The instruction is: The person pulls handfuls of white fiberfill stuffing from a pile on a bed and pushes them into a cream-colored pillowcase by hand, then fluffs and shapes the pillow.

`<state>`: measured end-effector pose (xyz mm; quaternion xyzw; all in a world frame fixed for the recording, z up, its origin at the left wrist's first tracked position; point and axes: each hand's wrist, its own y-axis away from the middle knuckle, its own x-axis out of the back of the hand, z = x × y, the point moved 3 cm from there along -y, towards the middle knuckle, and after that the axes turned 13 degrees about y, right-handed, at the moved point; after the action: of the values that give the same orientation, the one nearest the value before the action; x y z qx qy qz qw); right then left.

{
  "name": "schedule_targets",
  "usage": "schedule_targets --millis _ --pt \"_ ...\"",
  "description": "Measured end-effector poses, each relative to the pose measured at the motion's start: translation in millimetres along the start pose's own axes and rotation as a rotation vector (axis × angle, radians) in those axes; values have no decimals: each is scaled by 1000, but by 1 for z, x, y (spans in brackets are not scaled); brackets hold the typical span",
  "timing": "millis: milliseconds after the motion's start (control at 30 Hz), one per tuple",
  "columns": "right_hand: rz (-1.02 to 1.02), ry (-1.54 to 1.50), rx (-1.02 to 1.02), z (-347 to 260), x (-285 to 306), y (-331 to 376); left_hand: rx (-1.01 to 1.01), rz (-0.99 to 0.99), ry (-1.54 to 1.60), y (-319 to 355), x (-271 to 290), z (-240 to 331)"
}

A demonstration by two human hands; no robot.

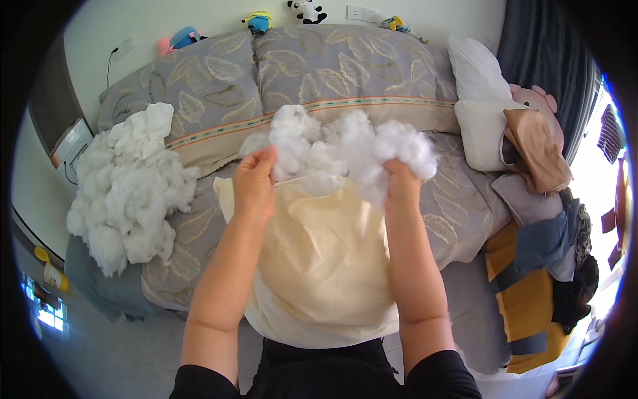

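Both of my hands are pulling at white, fluffy fibre stuffing (345, 143) above the far edge of a cream cloth cover (319, 246). My left hand (256, 183) is closed at the stuffing's left side, thumb and fingers pinched together. At the right, my right hand (402, 183) grips a tuft, its fingertips partly hidden in the fluff. Loose strands stretch between the tufts. The cream cover bulges over my lap, and its near side hangs down in front of my black clothes.
A large heap of stuffing (133, 199) lies on the left of the grey leaf-patterned sofa (206, 73). White pillows (485, 133) and a brown cloth (535, 149) are piled at the right. Several toys, including a panda (307, 11), line the sofa back. Clothes (545, 246) hang at the lower right.
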<state>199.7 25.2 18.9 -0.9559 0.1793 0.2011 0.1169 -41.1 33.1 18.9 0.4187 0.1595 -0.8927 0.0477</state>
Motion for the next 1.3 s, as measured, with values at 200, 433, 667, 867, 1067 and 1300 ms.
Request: schedule_targets --millis 200,433,667,867,1067,1300 --pt "-84 -23 3 13 -30 18 76 -198 -285 35 -42 -24" --pt "-107 -56 32 3 -18 16 92 -76 -205 16 -25 -12" --pt "-34 -156 -58 7 -25 14 61 -173 -212 19 -39 -7" --pt "-104 -160 -8 24 -30 19 166 -229 -416 21 -29 -24" --pt "-136 -161 -224 14 -7 3 279 -92 85 -2 -12 -5" --pt "-226 -60 -145 40 -23 16 197 -222 -313 24 -26 -31"
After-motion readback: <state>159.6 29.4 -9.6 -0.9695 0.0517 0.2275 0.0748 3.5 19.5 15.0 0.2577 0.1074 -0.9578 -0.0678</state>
